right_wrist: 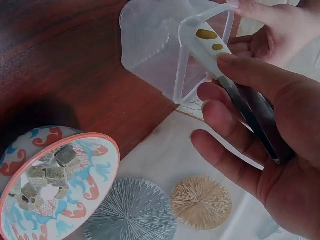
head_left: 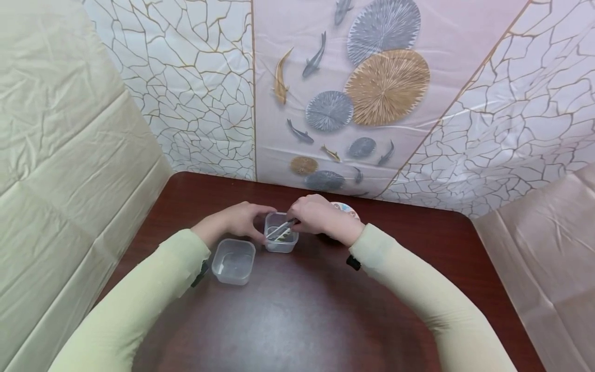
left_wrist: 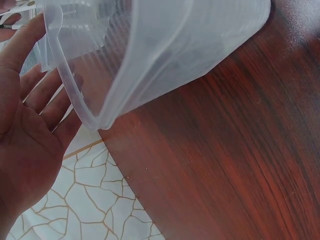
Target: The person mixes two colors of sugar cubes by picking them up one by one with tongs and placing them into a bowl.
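Note:
My right hand (head_left: pixel 313 214) holds slim tongs (right_wrist: pixel 240 107) with a dark, metal-edged handle and pale tips showing yellowish ovals. The tips reach into a clear square plastic container (head_left: pixel 281 247); whether they pinch anything is unclear. My left hand (head_left: pixel 241 221) grips that container from its left side, thumb at the near side and fingers at the far side. In the right wrist view, the left thumb (right_wrist: pixel 233 3) touches its rim. A second clear container (head_left: pixel 234 263) stands nearer and to the left, large in the left wrist view. Beyond my right hand is a patterned bowl (right_wrist: pixel 107 150).
Several grey-green cubes (right_wrist: pixel 50 175) lie in the bowl, which has an orange rim. The dark red-brown table (head_left: pixel 297 310) ends at a patterned cloth wall (head_left: pixel 209 103) at the back. Plain cloth hangs at both sides.

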